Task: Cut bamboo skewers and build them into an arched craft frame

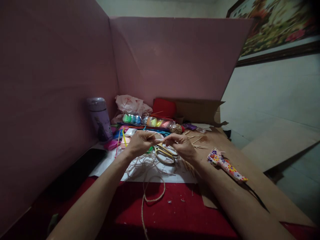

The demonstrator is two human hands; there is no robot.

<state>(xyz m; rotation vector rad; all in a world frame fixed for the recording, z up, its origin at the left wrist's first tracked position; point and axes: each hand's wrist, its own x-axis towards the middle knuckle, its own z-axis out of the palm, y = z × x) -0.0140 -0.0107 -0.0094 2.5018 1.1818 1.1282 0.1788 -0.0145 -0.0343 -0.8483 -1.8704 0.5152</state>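
Note:
My left hand [140, 142] and my right hand [182, 145] meet over the table, fingers pinched together on a small thin piece I cannot make out. Loose tan twine [150, 196] trails from under the hands down over the red cloth. Yellow-handled scissors [163, 154] lie on the white sheet just below and between the hands. Thin wooden sticks [196, 138] lie beyond my right hand.
A pink board [175, 56] walls the back and left. Behind the hands: a purple bottle [100, 118], a pack of coloured clay [147, 120], a twine ball [176, 128]. A floral glue gun [226, 164] lies right; a black phone [82, 166] lies left.

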